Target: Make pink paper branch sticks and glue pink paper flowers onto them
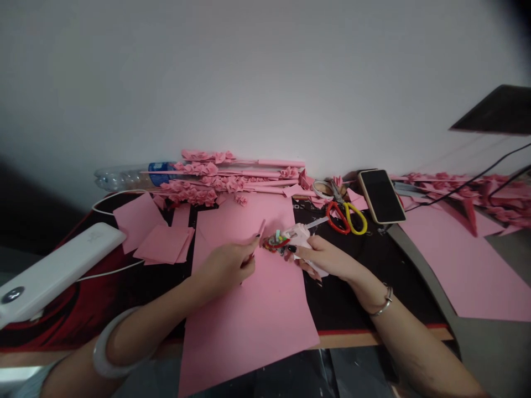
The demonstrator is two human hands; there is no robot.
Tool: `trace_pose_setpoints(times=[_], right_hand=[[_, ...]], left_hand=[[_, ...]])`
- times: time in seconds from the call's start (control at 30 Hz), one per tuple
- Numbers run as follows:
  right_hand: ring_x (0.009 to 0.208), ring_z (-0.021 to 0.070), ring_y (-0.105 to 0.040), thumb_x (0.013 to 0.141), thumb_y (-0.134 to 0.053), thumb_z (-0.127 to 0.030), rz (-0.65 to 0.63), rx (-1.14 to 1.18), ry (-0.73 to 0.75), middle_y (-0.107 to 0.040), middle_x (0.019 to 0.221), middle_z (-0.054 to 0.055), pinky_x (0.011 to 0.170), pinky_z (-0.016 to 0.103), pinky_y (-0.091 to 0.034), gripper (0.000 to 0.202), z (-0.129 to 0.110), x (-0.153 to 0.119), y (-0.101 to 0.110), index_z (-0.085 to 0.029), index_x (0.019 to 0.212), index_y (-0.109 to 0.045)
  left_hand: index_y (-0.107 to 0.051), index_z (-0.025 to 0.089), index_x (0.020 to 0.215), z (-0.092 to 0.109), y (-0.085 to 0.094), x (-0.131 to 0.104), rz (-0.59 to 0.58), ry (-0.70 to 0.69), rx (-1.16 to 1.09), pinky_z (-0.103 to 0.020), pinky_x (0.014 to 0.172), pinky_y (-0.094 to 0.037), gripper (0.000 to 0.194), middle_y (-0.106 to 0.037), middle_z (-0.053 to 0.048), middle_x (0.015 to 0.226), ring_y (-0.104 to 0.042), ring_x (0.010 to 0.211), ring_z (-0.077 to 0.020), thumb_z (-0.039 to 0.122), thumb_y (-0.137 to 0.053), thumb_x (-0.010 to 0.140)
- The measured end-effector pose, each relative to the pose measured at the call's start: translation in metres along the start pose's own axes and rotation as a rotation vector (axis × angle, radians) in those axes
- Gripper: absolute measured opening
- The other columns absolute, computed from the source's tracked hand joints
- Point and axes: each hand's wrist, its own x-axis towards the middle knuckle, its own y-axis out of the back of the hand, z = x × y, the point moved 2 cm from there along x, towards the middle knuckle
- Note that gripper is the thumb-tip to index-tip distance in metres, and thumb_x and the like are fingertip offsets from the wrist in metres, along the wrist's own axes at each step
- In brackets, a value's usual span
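Observation:
My left hand (227,269) pinches a small strip of pink paper (262,228) that points upward between thumb and finger. Closed around the handle of a white glue gun (299,236) is my right hand (327,255). The gun's nozzle end, with a colourful wrapping (275,241), points left and sits close to the paper strip. A pale glue stick (317,223) juts from the gun's back. Both hands are above a large pink sheet (253,326) that hangs over the table's front edge.
Scissors (347,216) with red and yellow handles, a tape roll (322,189) and a phone (381,196) lie behind my right hand. Pink paper flowers (207,188) and a plastic bottle (124,178) line the wall. Cut paper squares (164,243) and a white device (62,271) are left.

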Motion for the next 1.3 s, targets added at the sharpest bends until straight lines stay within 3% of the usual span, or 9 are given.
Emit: trace_pose_setpoints(times=[0.43, 1.3], right_hand=[[0.030, 0.0070, -0.044, 0.083, -0.052, -0.035, 0.054, -0.002, -0.019, -0.047, 0.045, -0.008, 0.028, 0.016, -0.038, 0.021, 0.0001, 0.0013, -0.0013, -0.016, 0.074, -0.057], [0.029, 0.0070, -0.043, 0.083, -0.052, -0.039, 0.203, 0.062, -0.046, -0.047, 0.041, -0.007, 0.027, 0.016, -0.039, 0.025, -0.0050, 0.0033, -0.0022, -0.017, 0.071, -0.055]], left_hand=[[-0.047, 0.015, 0.136, 0.0006, 0.0004, -0.0002, 0.006, -0.002, -0.023, -0.022, 0.051, -0.025, 0.055, -0.039, 0.008, 0.053, -0.038, 0.048, -0.0103, 0.015, -0.043, 0.081], [-0.042, 0.013, 0.140, 0.0069, 0.0022, -0.0040, -0.065, 0.003, -0.027, -0.021, 0.048, -0.025, 0.058, -0.039, 0.009, 0.049, -0.038, 0.045, -0.0105, 0.016, -0.043, 0.082]])
